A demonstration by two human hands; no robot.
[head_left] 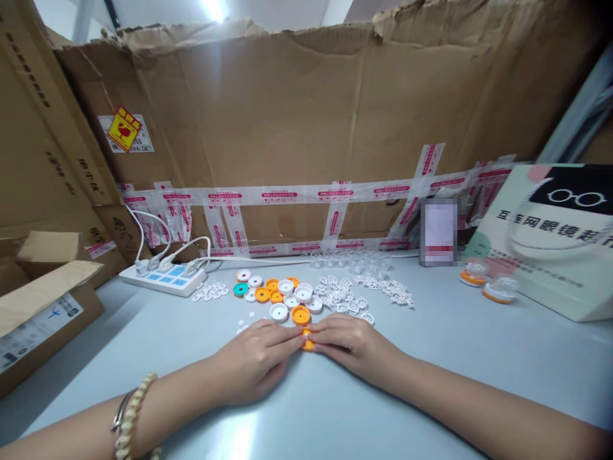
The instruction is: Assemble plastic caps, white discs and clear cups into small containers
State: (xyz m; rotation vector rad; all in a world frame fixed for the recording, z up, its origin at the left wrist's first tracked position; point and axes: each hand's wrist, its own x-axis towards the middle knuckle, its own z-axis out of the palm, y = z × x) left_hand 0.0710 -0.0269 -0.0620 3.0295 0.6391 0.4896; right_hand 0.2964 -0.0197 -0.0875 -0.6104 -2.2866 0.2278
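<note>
Since left hand (258,358) and right hand (355,342) both pinch the orange disc (307,345), it sits right between them, neither one really nearer

Pale table (364,415), strewn across the middle
On it: cups (288,300), lattice pieces (338,295), white discs (211,292), clear caps (371,263), power strip (165,280), box (48,319), bag (536,262).

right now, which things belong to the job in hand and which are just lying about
Job, likely: orange piece held by left hand and right hand, round cups, white openwork pieces, small white discs, clear parts.
Lying about, likely: power strip, screen, paper bag, carton.
</note>
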